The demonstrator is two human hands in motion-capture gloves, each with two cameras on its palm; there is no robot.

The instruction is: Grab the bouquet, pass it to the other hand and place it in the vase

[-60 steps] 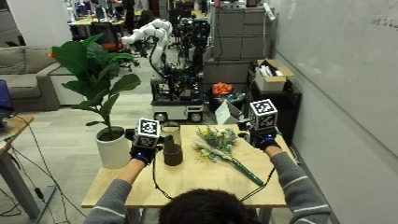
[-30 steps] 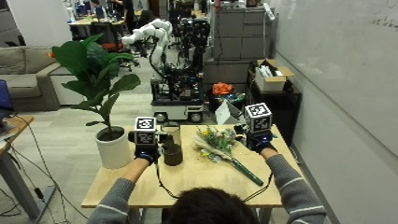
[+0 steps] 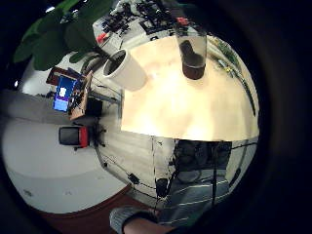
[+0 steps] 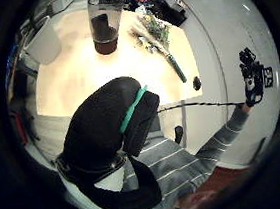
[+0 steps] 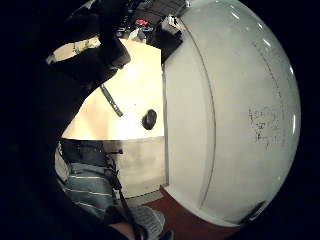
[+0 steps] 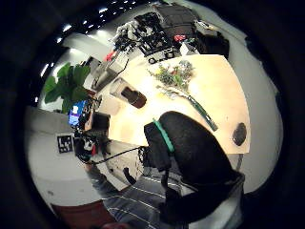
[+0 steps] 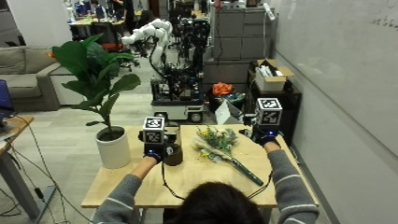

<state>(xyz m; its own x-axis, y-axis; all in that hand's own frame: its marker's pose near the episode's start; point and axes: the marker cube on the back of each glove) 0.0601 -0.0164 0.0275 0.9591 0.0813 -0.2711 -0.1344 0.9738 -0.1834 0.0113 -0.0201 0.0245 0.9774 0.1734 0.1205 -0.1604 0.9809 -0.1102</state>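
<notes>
1. Outside view shows the bouquet (image 7: 219,145) lying flat on the table (image 7: 187,179), flowers toward the far edge and its green-wrapped stem toward the person's right. No hand touches it, so the pick-up has not begun.
2. Vase (image 7: 172,148) stands upright on the table, just left of the flowers, with nothing in it but dark matter at the bottom.
3. Left hand (image 7: 153,151) is raised beside the vase and holds nothing; its thumb-side palm view shows the thumb (image 4: 131,116) bent over bare table. Whether the fingers are straight or curled, I cannot tell.
4. Right hand (image 7: 266,136) is raised by the table's far right edge, near the flowers but apart from them, holding nothing. Its finger posture is also hidden.
5. Judgement: nothing is done yet. Grasping, passing across, and placing in the vase all remain.
</notes>
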